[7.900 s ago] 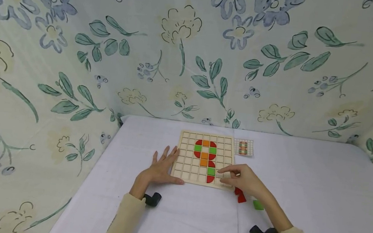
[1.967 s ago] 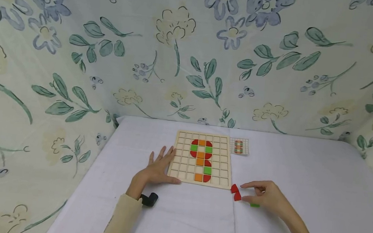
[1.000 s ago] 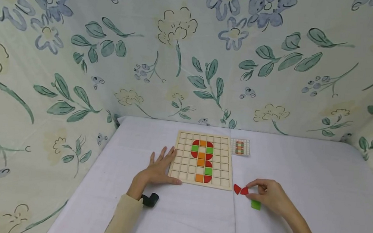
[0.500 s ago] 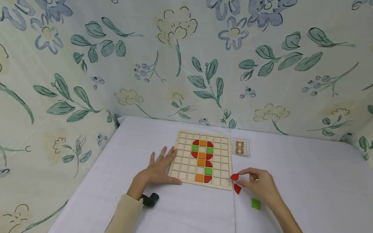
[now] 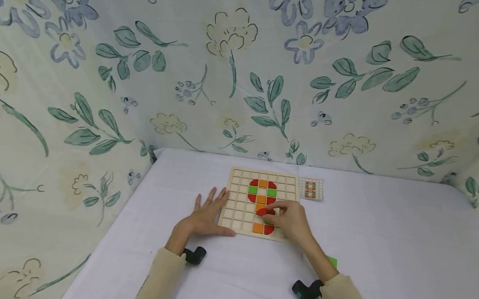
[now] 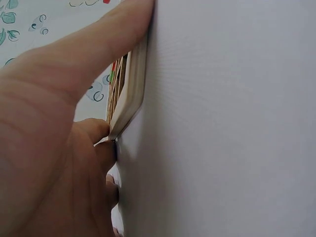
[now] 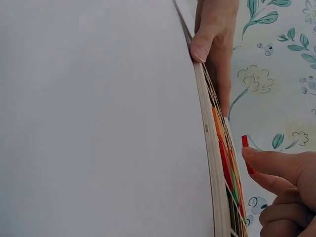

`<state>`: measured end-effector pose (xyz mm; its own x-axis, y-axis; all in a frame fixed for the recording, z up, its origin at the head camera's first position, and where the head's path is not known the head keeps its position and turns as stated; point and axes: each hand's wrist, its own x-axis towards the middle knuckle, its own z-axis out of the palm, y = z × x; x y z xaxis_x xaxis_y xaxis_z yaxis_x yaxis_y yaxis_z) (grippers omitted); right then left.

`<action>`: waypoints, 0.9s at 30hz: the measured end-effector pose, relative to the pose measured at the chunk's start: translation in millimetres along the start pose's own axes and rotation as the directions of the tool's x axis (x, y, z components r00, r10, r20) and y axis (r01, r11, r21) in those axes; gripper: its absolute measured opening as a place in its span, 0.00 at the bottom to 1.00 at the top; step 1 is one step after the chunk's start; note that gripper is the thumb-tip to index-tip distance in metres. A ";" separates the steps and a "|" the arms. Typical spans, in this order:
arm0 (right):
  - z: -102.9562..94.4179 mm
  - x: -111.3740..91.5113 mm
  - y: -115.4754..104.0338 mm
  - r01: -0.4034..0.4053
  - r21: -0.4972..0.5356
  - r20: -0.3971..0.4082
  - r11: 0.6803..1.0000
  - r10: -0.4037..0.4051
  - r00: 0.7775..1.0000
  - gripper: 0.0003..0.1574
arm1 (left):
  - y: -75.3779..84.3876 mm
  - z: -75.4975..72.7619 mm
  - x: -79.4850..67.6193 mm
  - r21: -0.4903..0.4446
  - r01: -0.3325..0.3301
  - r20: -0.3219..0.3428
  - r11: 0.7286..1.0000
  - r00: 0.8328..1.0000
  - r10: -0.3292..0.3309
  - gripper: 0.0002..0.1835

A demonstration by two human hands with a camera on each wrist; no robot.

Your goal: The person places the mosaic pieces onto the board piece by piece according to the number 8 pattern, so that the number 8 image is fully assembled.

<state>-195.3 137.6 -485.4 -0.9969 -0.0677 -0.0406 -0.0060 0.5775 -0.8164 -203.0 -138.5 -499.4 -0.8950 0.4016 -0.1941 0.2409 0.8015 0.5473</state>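
Note:
A square wooden grid board [image 5: 238, 212] lies on the white cloth, with red, orange and green pieces set in some of its cells. My right hand [image 5: 295, 222] is over the board and pinches a red quarter-circle piece [image 5: 262, 212] between thumb and forefinger. In the right wrist view that red piece [image 7: 245, 143] shows edge-on, raised above the board. My left hand [image 5: 204, 218] has its fingers spread at the board's left side, the thumb along the near left corner. The left wrist view shows the thumb [image 6: 98, 44] lying against the board's edge [image 6: 131, 98].
A small pattern card [image 5: 311, 189] with a printed coloured grid lies right of the board. A green square piece [image 5: 332, 262] is on the cloth, partly hidden by the right forearm. A floral curtain [image 5: 210, 93] hangs behind the table. Both wrists carry dark camera mounts.
My right hand has picked up a red piece from the cloth and carried it left over the board. Earlier, an orange piece was added to the bottom row. The left hand has stayed in place.

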 end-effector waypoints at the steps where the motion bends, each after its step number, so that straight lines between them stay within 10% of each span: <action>1: 3.3 2.2 -0.9 0.003 0.001 0.003 1.000 -0.003 1.000 0.17 | 0.0 0.3 0.4 0.001 0.000 0.002 1.000 1.000 0.000 0.67; 27: 25.7 21.3 -9.9 0.059 -0.012 0.005 0.998 -0.059 0.998 0.15 | 0.4 -0.5 1.7 0.016 -0.001 0.003 1.000 1.000 0.001 0.67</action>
<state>-214.5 109.5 -492.9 -0.9944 -0.1059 0.0048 -0.0659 0.5820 -0.8105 -204.6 -137.7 -499.1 -0.8938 0.4037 -0.1956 0.2478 0.8078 0.5348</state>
